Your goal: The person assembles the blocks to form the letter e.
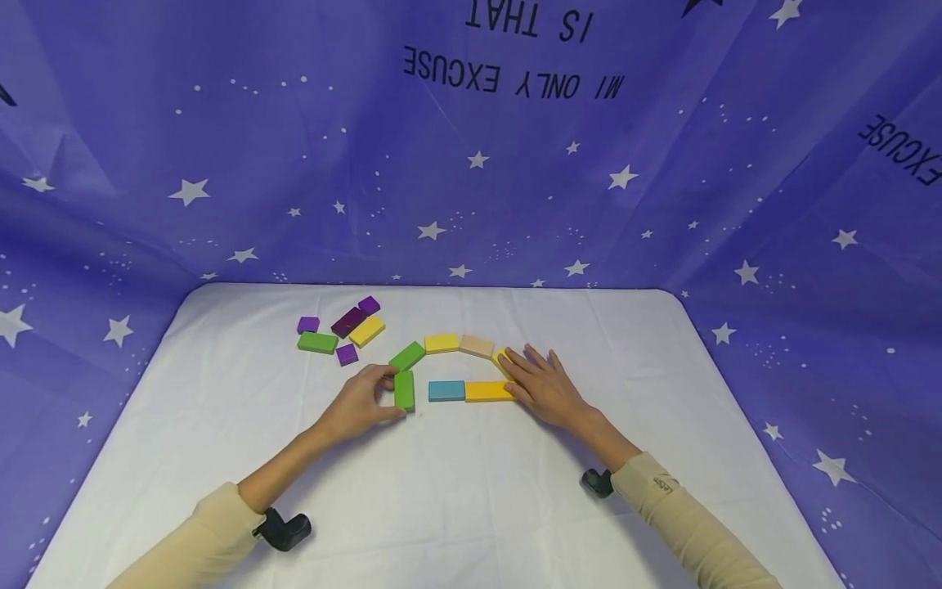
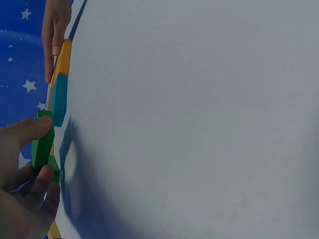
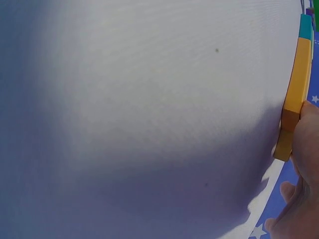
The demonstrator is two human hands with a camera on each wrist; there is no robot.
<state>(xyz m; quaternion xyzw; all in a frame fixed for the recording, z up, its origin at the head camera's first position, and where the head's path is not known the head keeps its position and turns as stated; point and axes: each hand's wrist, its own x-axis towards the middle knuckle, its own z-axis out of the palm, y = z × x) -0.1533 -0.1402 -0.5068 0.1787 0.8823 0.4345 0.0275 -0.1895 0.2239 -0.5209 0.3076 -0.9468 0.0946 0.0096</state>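
Note:
My left hand (image 1: 358, 401) pinches a green block (image 1: 404, 391) between thumb and fingers, also visible in the left wrist view, at the left end of a curved row. A second green block (image 1: 408, 357), a yellow block (image 1: 441, 343) and a beige block (image 1: 477, 346) continue the curve rightward. My right hand (image 1: 546, 391) lies with fingers spread over a yellow block (image 1: 503, 362), partly hidden, at the curve's right side. Its thumb touches the orange-yellow block (image 1: 488, 392), which adjoins a blue block (image 1: 446, 391) in a straight line below the curve.
Back left on the white-covered table (image 1: 471, 507) lies a loose group: a green block (image 1: 318, 343), a dark purple block (image 1: 349, 322), a yellow block (image 1: 367, 331) and several small purple blocks (image 1: 347, 354). A blue star-patterned cloth (image 1: 471, 213) rises behind the table.

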